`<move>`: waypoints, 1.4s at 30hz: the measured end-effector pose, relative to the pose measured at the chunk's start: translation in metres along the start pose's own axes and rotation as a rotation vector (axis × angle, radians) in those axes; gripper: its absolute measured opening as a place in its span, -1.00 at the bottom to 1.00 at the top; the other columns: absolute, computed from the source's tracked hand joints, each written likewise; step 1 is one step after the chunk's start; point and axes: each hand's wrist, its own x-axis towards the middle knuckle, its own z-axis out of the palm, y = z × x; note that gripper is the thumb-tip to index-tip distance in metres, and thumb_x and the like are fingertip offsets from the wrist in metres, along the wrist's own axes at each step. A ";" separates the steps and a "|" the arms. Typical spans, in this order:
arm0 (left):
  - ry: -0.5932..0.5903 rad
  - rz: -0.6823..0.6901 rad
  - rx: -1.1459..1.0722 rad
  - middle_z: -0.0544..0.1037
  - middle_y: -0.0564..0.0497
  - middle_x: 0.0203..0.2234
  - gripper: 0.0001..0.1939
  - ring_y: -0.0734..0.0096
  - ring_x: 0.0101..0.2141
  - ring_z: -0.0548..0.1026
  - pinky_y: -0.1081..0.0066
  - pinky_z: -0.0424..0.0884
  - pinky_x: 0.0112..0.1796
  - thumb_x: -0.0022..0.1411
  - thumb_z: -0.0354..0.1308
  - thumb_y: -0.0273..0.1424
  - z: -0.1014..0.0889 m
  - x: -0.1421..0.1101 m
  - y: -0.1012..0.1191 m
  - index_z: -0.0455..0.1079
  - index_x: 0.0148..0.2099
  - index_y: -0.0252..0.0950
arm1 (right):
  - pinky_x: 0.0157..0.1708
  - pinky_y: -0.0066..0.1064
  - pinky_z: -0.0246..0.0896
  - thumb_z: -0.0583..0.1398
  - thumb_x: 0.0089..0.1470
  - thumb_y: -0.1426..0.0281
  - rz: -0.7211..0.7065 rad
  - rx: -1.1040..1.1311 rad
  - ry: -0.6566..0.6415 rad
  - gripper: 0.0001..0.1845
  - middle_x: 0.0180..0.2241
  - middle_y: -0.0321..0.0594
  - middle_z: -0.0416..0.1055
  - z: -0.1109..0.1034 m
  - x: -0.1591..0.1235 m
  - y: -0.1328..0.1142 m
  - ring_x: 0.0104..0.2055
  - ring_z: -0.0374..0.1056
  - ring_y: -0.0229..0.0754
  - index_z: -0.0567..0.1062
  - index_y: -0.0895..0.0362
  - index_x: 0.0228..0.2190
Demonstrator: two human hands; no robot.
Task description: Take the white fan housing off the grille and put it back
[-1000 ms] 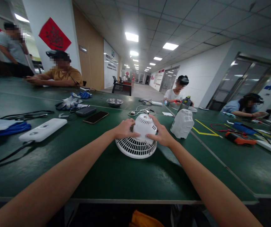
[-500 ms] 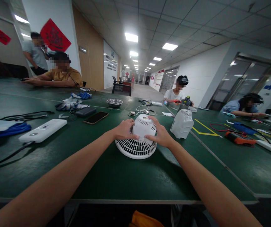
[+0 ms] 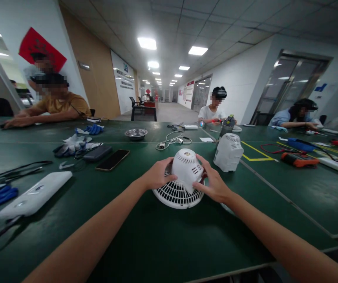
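A white fan housing [image 3: 184, 167] with vent slots in its rounded back rests on a round slatted grille [image 3: 177, 196], which lies face down on the green table. My left hand [image 3: 160, 173] is closed around the left side of the housing, thumb toward me. On the opposite side my right hand [image 3: 214, 182] grips it, fingers behind and thumb in front. The fingertips behind the housing are partly hidden. Right of my hands stands another white slotted housing [image 3: 229, 152]. Something pale and thin [image 3: 228, 209] shows partly under my right wrist.
Left lie a phone [image 3: 112, 160], a dark power bank [image 3: 97, 153], gloves [image 3: 71, 145] and a white power bank [image 3: 36, 194]. Beyond are a metal bowl [image 3: 136, 134] and a white cable [image 3: 173, 140]. An orange multimeter [image 3: 300, 160] lies right. Several people sit around the table.
The camera view has shifted and tilted, so the fan housing and both hands appear further right and slightly lower. The housing looks slightly turned; both hands stay on it.
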 end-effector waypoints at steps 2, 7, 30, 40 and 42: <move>0.017 0.006 -0.047 0.47 -0.18 0.12 -0.33 0.03 0.09 0.44 0.03 0.32 0.12 0.15 0.26 -0.31 0.000 0.003 -0.003 0.21 0.28 -0.25 | -0.26 -0.10 0.45 0.29 0.06 0.15 0.034 0.007 -0.004 -0.01 -0.03 -0.05 0.40 0.000 -0.001 -0.001 -0.28 0.42 -0.05 -0.08 -0.06 0.36; 0.097 -0.053 -0.116 0.52 -0.12 0.07 -0.32 0.05 0.08 0.47 -0.03 0.32 0.12 0.24 0.16 -0.29 0.001 0.003 -0.017 0.07 0.37 -0.15 | -0.17 -0.02 0.43 0.34 0.01 0.11 0.016 0.011 0.013 0.04 -0.02 -0.06 0.40 0.009 0.020 -0.003 -0.17 0.43 0.05 -0.08 -0.08 0.36; 0.153 0.108 0.070 0.06 -0.36 0.33 0.31 -0.32 0.28 0.14 -0.17 0.18 0.19 -0.13 0.35 -0.13 0.026 -0.006 -0.039 -0.45 0.45 -0.26 | -0.30 -0.25 0.29 0.23 -0.18 0.40 -0.005 0.185 0.034 0.05 -0.32 -0.26 0.36 0.029 0.023 0.018 -0.36 0.36 -0.14 -0.02 -0.01 0.33; 0.098 0.016 0.060 0.05 -0.27 0.36 0.22 -0.17 0.28 0.15 -0.04 0.13 0.25 -0.02 0.34 -0.12 0.010 -0.001 -0.028 -0.37 0.46 -0.26 | -0.36 -0.40 0.28 0.31 -0.16 0.50 0.224 0.336 -0.246 -0.02 -0.32 -0.34 0.38 0.006 0.046 -0.003 -0.37 0.33 -0.25 0.03 -0.03 0.25; 0.057 0.007 0.073 0.02 -0.29 0.38 0.22 -0.17 0.29 0.14 -0.06 0.12 0.25 0.03 0.32 -0.04 0.009 0.000 -0.029 -0.38 0.46 -0.28 | -0.34 -0.39 0.28 0.32 -0.16 0.51 0.230 0.346 -0.257 -0.03 -0.34 -0.38 0.37 0.005 0.048 -0.004 -0.38 0.32 -0.26 0.04 -0.04 0.23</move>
